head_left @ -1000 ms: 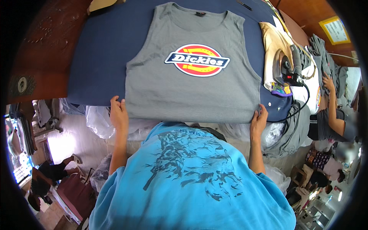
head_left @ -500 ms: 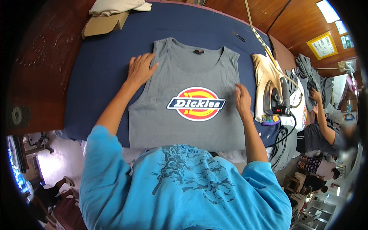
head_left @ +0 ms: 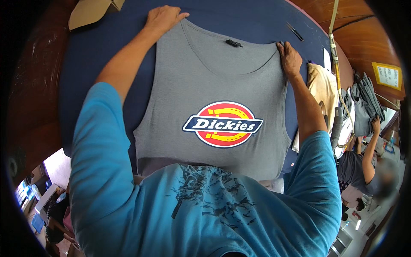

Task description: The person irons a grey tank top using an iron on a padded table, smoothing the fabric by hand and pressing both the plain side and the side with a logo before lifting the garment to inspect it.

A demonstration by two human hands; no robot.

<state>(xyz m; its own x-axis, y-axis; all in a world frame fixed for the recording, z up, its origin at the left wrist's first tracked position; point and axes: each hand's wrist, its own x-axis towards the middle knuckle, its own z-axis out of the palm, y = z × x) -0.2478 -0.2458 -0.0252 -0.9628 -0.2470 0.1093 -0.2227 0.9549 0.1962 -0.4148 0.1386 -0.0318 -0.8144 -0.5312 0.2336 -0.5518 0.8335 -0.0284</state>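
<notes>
My left hand has its fingers closed on 1 shoulder of a grey sleeveless fabric tank top with a red, yellow and navy print; my right hand pinches the other. The top lies face up on the navy cloth-covered table, its lower end against my bright blue T-shirt.

Toward the far left corner of my navy-covered table lies a piece of brown cardboard. Near the far right edge I have a slim dark tool; along the right edge, a cream cloth and an iron, partly hidden, its grey handle showing. Beyond that edge, a co-worker touches piled grey garments.
</notes>
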